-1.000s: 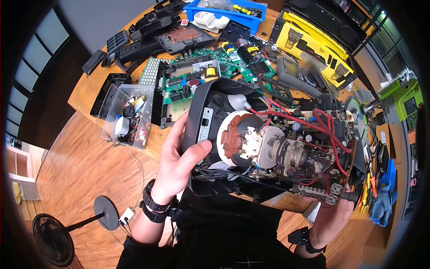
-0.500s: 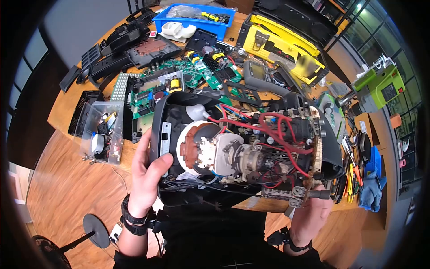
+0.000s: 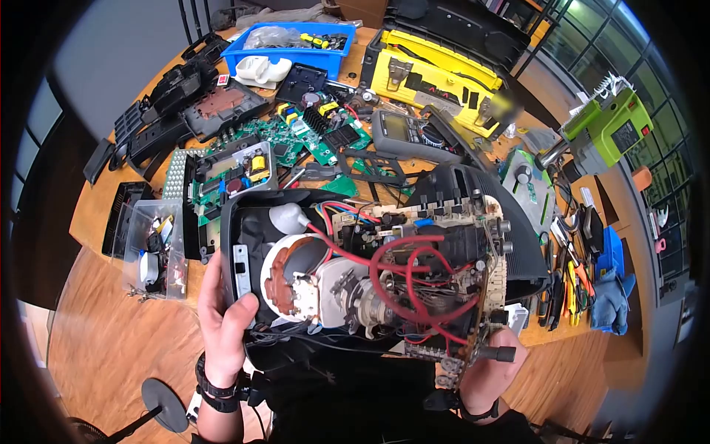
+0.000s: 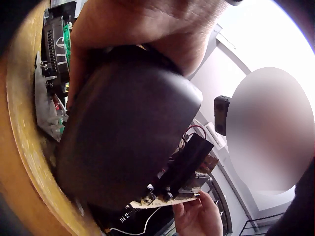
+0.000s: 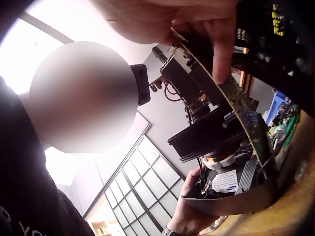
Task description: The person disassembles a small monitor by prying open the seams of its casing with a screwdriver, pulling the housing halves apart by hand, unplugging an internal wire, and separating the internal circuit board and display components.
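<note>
Both hands hold an opened CRT set. In the head view its white-rimmed picture tube [image 3: 287,275] sits in a black front frame [image 3: 235,214]. My left hand [image 3: 224,325] grips this frame at its left side, thumb over the edge by a metal bracket. Red cables [image 3: 396,285] loop from the tube over a dusty circuit board [image 3: 494,259]. At the board's lower right, my right hand [image 3: 509,342] pinches its edge; the right wrist view shows one finger [image 5: 222,66] lying along the board. Behind it stands a ribbed black rear cover [image 3: 521,229].
Loose circuit boards [image 3: 314,137], a grey multimeter [image 3: 414,137] and black casings crowd the wooden table. Beyond are a blue bin [image 3: 288,55] and a yellow toolbox [image 3: 436,78]. A clear box [image 3: 155,251] stands left; hand tools [image 3: 569,285] and a green machine [image 3: 610,133] are right.
The head view has swung, so the set sits lower and further left in it. The circuit board has tilted out, the red cables loop wider, and more of the rear cover shows behind.
</note>
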A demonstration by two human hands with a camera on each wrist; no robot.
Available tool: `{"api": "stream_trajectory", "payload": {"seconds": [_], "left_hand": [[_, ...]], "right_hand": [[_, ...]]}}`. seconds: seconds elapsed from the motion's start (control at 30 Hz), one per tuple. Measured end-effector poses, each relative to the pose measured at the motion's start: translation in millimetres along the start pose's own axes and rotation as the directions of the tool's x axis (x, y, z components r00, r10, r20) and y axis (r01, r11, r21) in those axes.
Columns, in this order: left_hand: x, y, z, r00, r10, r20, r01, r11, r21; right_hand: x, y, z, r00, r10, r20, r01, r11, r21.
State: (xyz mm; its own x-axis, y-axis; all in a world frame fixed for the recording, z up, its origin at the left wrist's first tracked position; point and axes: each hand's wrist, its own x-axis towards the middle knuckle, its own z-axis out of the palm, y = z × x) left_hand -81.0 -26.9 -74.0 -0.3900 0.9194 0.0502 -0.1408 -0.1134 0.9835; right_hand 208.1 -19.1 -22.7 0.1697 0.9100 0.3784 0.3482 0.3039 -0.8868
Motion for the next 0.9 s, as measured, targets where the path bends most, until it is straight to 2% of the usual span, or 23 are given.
{"api": "stream_trajectory", "payload": {"seconds": [0.1,0.2,0.33,0.4,0.47,0.53,0.57,0.7,0.8,0.87,0.9], "left_hand": [[-6.3,-2.0,-1.9,0.999,-0.023,-0.032,0.023,1.000,0.006],[-8.9,-3.0,-3.2,0.999,-0.028,-0.044,0.029,0.999,0.032],[-8.5,-6.0,-2.9,1.000,0.018,-0.019,-0.017,1.000,0.005],[-11.1,-5.9,-1.3,0.999,0.039,-0.026,-0.040,0.999,-0.035],[-12.5,-3.8,0.4,0.999,0.051,-0.017,-0.051,0.998,-0.040],[-13.2,-3.5,0.2,0.999,0.050,-0.009,-0.051,0.998,-0.042],[-14.1,-3.0,1.0,0.999,0.047,-0.016,-0.048,0.998,-0.036],[-13.5,-0.5,1.6,0.999,0.044,-0.010,-0.044,0.999,-0.001],[-12.7,-7.7,-3.6,0.999,0.033,-0.014,-0.034,0.999,-0.018],[-12.5,-8.0,-3.8,0.999,0.010,-0.031,-0.010,0.999,-0.030],[-10.8,-7.0,-4.2,1.000,0.017,-0.020,-0.018,1.000,-0.008]], "right_hand": [[0.8,-4.0,-1.2,0.999,0.010,0.037,-0.012,0.999,0.050],[-0.4,-11.7,0.6,0.996,0.068,0.052,-0.068,0.998,0.002],[-2.3,-9.7,-3.9,0.996,0.081,0.045,-0.083,0.996,0.031],[-7.8,0.0,-18.6,0.988,0.082,0.130,-0.076,0.996,-0.057],[-8.7,-1.0,-12.3,0.986,0.133,0.100,-0.130,0.991,-0.031],[-10.3,1.8,-9.3,0.996,0.086,0.006,-0.085,0.993,-0.087],[-12.3,6.9,-10.8,0.994,0.104,0.020,-0.104,0.995,-0.002],[-14.1,9.3,-12.4,0.987,0.157,-0.023,-0.156,0.987,0.038],[-9.5,-3.4,-10.4,0.994,0.107,0.018,-0.106,0.993,-0.047],[-10.1,-6.1,-14.1,0.983,0.144,0.114,-0.148,0.988,0.034],[-8.8,-6.5,-14.7,0.984,0.109,0.140,-0.116,0.992,0.047]]}}
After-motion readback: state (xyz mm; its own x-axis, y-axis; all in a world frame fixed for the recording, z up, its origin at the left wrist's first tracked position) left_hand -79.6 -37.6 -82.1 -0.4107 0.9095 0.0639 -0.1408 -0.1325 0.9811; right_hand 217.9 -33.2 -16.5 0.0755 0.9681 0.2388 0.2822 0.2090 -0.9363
